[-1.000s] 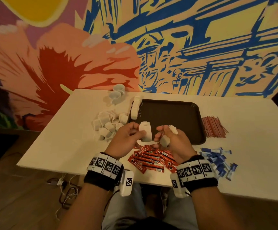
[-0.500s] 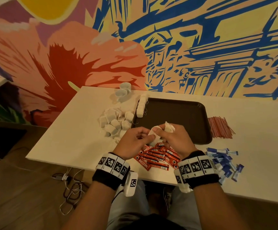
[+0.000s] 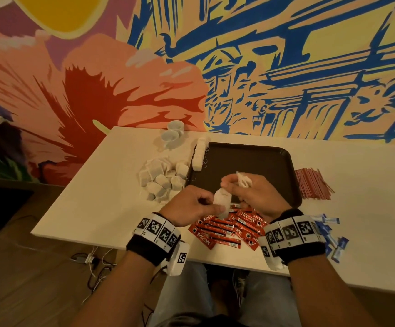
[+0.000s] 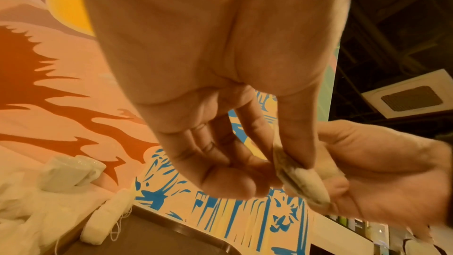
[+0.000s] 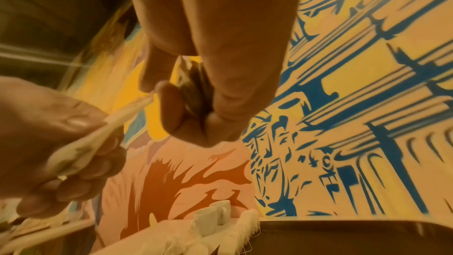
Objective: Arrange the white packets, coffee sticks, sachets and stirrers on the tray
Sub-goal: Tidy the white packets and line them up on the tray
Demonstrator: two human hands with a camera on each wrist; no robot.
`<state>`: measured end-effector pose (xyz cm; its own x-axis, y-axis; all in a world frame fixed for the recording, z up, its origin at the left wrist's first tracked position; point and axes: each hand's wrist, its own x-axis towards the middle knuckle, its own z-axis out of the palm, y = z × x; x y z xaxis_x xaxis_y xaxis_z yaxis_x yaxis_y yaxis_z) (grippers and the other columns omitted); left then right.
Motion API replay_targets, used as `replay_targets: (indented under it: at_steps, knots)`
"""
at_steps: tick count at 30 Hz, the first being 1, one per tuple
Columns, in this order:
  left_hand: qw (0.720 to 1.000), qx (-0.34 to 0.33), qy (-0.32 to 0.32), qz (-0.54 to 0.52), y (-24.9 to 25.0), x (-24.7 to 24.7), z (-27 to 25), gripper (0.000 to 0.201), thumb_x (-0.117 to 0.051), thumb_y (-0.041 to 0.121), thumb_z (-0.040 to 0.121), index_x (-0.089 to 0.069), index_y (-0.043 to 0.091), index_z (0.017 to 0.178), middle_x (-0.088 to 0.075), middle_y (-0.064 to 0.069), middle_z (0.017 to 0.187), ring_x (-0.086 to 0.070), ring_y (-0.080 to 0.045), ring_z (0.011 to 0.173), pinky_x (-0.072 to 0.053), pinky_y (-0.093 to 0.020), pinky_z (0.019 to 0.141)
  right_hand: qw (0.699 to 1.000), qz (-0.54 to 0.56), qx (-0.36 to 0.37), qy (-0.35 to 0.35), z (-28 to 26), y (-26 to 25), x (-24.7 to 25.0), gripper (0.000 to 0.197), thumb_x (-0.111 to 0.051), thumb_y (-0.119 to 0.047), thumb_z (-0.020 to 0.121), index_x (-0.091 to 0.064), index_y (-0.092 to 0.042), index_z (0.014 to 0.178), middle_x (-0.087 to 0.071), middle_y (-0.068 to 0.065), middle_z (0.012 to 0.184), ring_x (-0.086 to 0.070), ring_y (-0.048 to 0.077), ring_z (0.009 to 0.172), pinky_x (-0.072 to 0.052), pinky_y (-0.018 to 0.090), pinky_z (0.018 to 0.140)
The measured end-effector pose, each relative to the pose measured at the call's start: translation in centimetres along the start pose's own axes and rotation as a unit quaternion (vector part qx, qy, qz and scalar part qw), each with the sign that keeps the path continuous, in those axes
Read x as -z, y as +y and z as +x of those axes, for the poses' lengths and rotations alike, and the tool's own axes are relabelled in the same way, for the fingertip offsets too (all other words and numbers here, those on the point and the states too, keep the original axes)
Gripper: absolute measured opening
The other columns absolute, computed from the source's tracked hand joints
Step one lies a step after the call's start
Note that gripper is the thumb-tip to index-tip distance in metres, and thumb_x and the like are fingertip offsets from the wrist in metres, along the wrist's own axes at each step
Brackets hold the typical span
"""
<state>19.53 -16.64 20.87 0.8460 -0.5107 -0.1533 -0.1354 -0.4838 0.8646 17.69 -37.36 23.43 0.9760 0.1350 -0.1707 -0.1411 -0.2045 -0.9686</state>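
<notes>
My left hand [image 3: 198, 205] pinches a white packet [image 3: 221, 202] between thumb and fingers, just in front of the dark tray [image 3: 262, 161]; the same white packet [image 4: 301, 185] shows edge-on in the left wrist view. My right hand [image 3: 250, 192] grips other white packets [image 3: 243, 180] over the tray's near edge, and these packets [image 5: 193, 88] sit squeezed between thumb and fingers. A row of white packets [image 3: 199, 154] lines the tray's left rim. A loose heap of white packets [image 3: 161, 179] lies left of the tray. Red coffee sticks [image 3: 229, 228] lie under my hands.
Red stirrers [image 3: 312, 186] lie right of the tray, and blue sachets [image 3: 328, 234] sit near the right wrist. Two white cups [image 3: 172, 135] stand at the table's far edge by the painted wall. Cables lie on the floor to the left.
My hands have parted slightly: the right hand lifted its packets up over the tray edge, while the left keeps one packet low above the coffee sticks.
</notes>
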Motion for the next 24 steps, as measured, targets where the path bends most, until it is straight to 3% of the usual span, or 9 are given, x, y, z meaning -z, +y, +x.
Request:
replay_targets:
  at_steps: [2, 5, 8, 10, 13, 17, 21, 24]
  knots:
    - [1.0, 0.006, 0.02, 0.013, -0.2, 1.6, 0.7, 0.029, -0.077, 0.036, 0.086, -0.068, 0.01, 0.075, -0.069, -0.008, 0.074, -0.063, -0.013, 0.065, -0.053, -0.027, 0.067, 0.99, 0.109, -0.064, 0.065, 0.6, 0.6, 0.8, 0.019, -0.067, -0.024, 0.097, -0.071, -0.017, 0.114, -0.066, -0.005, 0.081, -0.055, 0.008, 0.064, -0.047, 0.021, 0.054]
    - [0.997, 0.011, 0.078, 0.024, -0.5, 4.8, 2.5, 0.021, -0.076, 0.031, 0.087, -0.072, 0.01, 0.088, -0.073, -0.007, 0.083, -0.068, -0.016, 0.072, -0.058, -0.035, 0.072, 0.969, 0.19, -0.1, 0.124, 1.5, 1.5, 2.2, 0.026, -0.057, -0.01, 0.1, -0.067, -0.011, 0.125, -0.058, 0.008, 0.1, -0.056, 0.017, 0.08, -0.052, 0.028, 0.063]
    - [0.99, 0.023, 0.127, 0.057, -0.4, 8.6, 5.1, 0.02, -0.077, 0.033, 0.085, -0.073, 0.015, 0.091, -0.075, -0.003, 0.083, -0.07, -0.026, 0.078, -0.059, -0.048, 0.078, 0.963, 0.224, -0.104, 0.112, 2.2, 1.6, 3.0, 0.027, -0.048, -0.011, 0.104, -0.065, -0.006, 0.125, -0.061, 0.009, 0.096, -0.06, 0.017, 0.082, -0.055, 0.032, 0.069]
    - [0.983, 0.035, 0.154, 0.095, -0.3, 11.1, 7.3, 0.022, -0.078, 0.038, 0.081, -0.072, 0.018, 0.087, -0.074, -0.003, 0.082, -0.069, -0.028, 0.079, -0.059, -0.048, 0.079, 0.965, 0.224, -0.099, 0.096, 2.7, 1.4, 3.5, 0.028, -0.048, -0.017, 0.106, -0.065, -0.005, 0.124, -0.064, 0.01, 0.096, -0.063, 0.019, 0.085, -0.057, 0.034, 0.073]
    - [0.966, 0.043, 0.178, 0.18, -0.1, 13.9, 10.6, 0.026, -0.077, 0.043, 0.078, -0.07, 0.019, 0.087, -0.072, -0.002, 0.083, -0.067, -0.022, 0.077, -0.058, -0.045, 0.076, 0.981, 0.155, -0.085, 0.073, 3.6, 1.5, 4.1, 0.028, -0.05, -0.027, 0.107, -0.066, -0.013, 0.125, -0.07, 0.011, 0.11, -0.067, 0.022, 0.097, -0.059, 0.035, 0.076]
    - [0.957, 0.053, 0.163, 0.234, -1.1, 14.9, 14.7, 0.029, -0.074, 0.038, 0.083, -0.066, 0.01, 0.082, -0.064, -0.003, 0.08, -0.058, -0.023, 0.075, -0.041, -0.03, 0.06, 0.993, 0.073, -0.066, 0.07, 5.2, 1.3, 4.0, 0.028, -0.047, -0.028, 0.108, -0.065, -0.017, 0.125, -0.073, 0.008, 0.112, -0.07, 0.019, 0.097, -0.062, 0.031, 0.075]
    - [0.942, 0.094, 0.087, 0.31, -4.0, 13.9, 18.1, 0.022, -0.068, 0.037, 0.085, -0.064, 0.017, 0.076, -0.066, -0.006, 0.085, -0.06, -0.025, 0.084, -0.048, -0.033, 0.074, 0.995, 0.016, -0.057, 0.082, 7.3, 1.4, 3.5, 0.029, -0.043, -0.029, 0.109, -0.067, -0.017, 0.121, -0.075, 0.006, 0.104, -0.07, 0.017, 0.09, -0.061, 0.03, 0.072]
    - [0.934, 0.115, 0.03, 0.337, -6.6, 12.4, 20.1, 0.014, -0.065, 0.031, 0.086, -0.064, 0.023, 0.074, -0.063, 0.001, 0.077, -0.064, -0.026, 0.084, -0.045, -0.029, 0.07, 0.993, -0.015, -0.059, 0.096, 8.7, 2.0, 3.5, 0.03, -0.041, -0.031, 0.11, -0.067, -0.018, 0.116, -0.076, 0.005, 0.099, -0.071, 0.018, 0.084, -0.06, 0.03, 0.067]
